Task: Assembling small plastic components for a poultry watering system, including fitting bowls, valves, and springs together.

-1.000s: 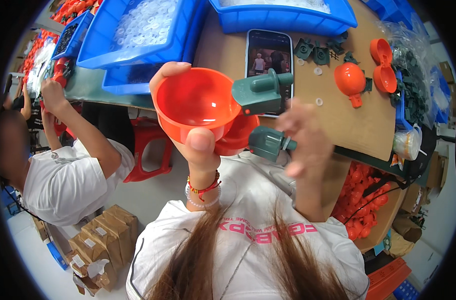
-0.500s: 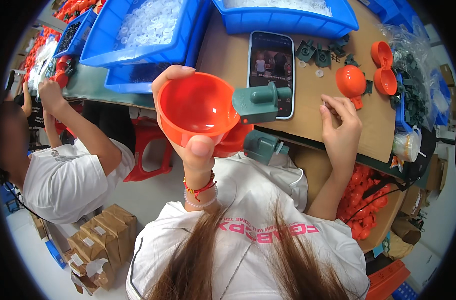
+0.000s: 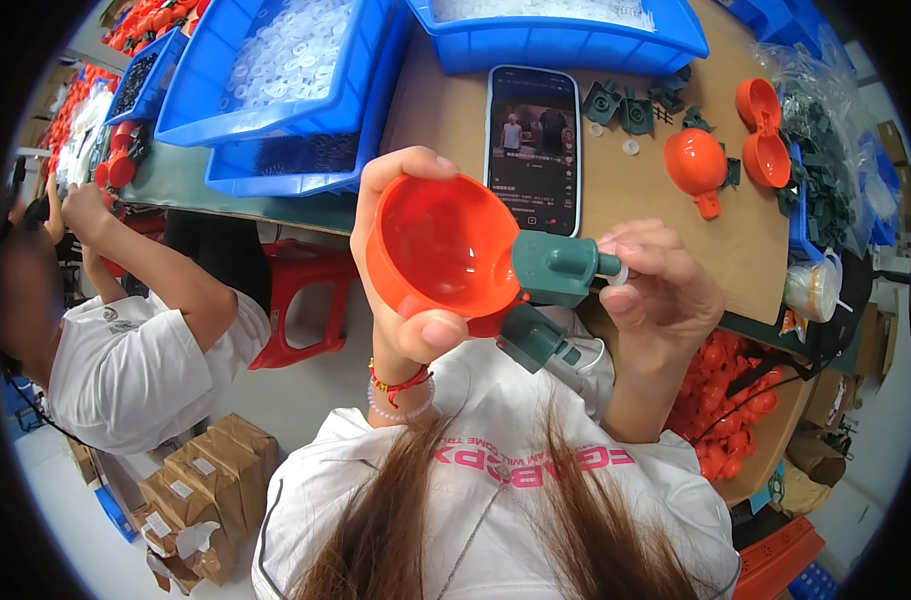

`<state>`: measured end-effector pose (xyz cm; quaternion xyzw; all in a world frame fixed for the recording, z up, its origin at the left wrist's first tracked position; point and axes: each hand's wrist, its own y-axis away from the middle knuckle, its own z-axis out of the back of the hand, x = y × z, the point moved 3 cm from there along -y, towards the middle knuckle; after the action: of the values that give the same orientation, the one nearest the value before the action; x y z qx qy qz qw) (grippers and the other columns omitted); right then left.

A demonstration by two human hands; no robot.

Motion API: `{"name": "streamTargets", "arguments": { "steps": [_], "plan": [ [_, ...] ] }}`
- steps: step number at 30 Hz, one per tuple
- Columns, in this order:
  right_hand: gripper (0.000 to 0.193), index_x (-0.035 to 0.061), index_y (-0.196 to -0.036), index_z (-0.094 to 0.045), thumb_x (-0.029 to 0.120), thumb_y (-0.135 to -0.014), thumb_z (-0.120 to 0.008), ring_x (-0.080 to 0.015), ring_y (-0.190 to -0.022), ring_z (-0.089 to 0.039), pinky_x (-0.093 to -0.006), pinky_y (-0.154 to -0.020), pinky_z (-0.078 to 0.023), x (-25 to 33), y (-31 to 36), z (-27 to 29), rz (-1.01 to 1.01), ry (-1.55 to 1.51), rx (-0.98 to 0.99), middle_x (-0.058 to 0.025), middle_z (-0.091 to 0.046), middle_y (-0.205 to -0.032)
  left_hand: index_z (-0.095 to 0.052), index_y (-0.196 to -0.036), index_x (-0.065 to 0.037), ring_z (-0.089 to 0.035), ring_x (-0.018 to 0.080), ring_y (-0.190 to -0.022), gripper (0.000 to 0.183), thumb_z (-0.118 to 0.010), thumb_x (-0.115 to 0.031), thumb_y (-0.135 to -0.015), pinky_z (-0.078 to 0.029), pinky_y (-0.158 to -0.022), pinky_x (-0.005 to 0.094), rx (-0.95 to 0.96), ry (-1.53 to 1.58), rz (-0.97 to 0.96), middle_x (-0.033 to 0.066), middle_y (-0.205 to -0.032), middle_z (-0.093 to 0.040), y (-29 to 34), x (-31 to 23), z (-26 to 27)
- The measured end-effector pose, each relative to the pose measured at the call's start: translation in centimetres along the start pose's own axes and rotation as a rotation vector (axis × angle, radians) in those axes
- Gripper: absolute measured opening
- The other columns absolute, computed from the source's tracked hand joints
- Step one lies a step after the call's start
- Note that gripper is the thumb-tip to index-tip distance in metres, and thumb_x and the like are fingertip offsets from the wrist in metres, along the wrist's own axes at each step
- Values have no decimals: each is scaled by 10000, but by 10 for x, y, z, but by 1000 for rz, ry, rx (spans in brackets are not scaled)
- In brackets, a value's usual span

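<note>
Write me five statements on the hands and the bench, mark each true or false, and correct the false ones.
1. The left hand holds an orange cup. True.
2. The cup's open side is turned away from the camera. False: it faces the camera, and the inside shows.
3. The phone lies on the cardboard sheet with its screen lit. True.
4. The right hand is lying flat on the bench. False: it is raised, pinching a small white piece by the stem of the green part.
5. Loose green pieces lie to the right of the phone. True.
</note>
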<state>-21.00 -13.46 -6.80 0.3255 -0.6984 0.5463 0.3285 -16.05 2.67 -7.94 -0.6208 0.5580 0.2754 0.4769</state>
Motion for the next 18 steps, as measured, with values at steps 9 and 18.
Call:
{"name": "streamTargets", "arguments": {
  "steps": [9, 18],
  "plan": [
    [256, -1, -868, -639, 8, -630, -733, -189, -765, -539, -271, -665, -423, -4, 4, 0, 0, -30, 9, -109, -574, -818, -386, -1044, 25, -548, 144, -706, 899, -748, -566, -470, -453, -605, 240, 68, 99, 86, 95, -829, -523, 1, 4, 3],
    [407, 38, -1018, -633, 99, -634, -754, -135, -766, -459, -245, -654, -361, -15, 17, -29, -117, -342, 200, -57, -466, -867, -389, -1041, 11, -527, 132, -739, 871, -716, -565, -476, -438, -602, 223, 94, 309, 172, 80, -860, -478, 12, 16, 7]
  ]
}}
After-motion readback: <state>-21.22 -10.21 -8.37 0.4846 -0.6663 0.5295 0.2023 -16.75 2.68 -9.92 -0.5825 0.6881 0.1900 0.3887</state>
